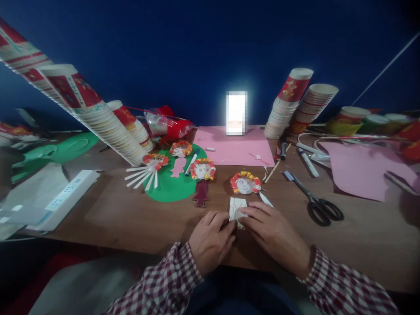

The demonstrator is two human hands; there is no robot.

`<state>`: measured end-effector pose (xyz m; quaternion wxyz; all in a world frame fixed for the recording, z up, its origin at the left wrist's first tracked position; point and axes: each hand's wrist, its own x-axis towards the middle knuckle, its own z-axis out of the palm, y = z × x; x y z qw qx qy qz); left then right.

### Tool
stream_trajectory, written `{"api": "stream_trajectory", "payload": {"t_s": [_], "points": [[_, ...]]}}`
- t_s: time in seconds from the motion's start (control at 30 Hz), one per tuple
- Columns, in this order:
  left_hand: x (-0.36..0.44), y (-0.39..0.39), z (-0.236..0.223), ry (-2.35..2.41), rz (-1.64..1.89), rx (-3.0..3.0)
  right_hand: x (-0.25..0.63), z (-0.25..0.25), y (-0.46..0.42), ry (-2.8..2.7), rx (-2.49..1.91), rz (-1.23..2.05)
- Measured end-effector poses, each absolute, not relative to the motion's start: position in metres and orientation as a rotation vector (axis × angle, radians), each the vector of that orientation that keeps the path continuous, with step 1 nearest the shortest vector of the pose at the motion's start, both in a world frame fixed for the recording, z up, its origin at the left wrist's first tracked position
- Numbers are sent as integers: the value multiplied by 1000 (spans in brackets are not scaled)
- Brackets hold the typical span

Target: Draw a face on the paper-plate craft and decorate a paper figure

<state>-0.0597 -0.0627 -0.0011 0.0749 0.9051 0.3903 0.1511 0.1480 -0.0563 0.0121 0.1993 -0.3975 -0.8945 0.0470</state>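
Note:
A small white paper piece [236, 205] with thin dark lines lies on the brown table near its front edge, partly hidden by my fingers. My left hand [212, 238] is at its lower left, fingers bent and together, tips on the paper's edge. From the right, my right hand [274, 232] reaches over the paper, its fingers closed down on it. Just beyond is a round paper face [244, 183] with a red and yellow curled rim. A white pointed strip [265, 199] lies beside my right fingers.
Black-handled scissors [316, 203] and a marker [308, 162] lie to the right. Tall paper cup stacks [98, 111] lean at the left; another cup stack [287, 105] stands behind. A green sheet [164, 192] carries paper figures. A pink sheet [229, 151] and a power strip [65, 197] are on the table.

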Motion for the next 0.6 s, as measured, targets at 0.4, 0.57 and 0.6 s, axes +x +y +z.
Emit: {"api": "stream_trajectory", "payload": {"t_s": [0.4, 0.57, 0.6], "points": [[-61, -61, -4, 1093, 530, 2709, 149, 11, -56, -2500, -1130, 170], [-60, -61, -3, 1097, 561, 2707, 149, 11, -56, -2501, -1118, 134], [-59, -60, -2, 1102, 565, 2700, 148, 11, -56, -2500, -1115, 122]]}}
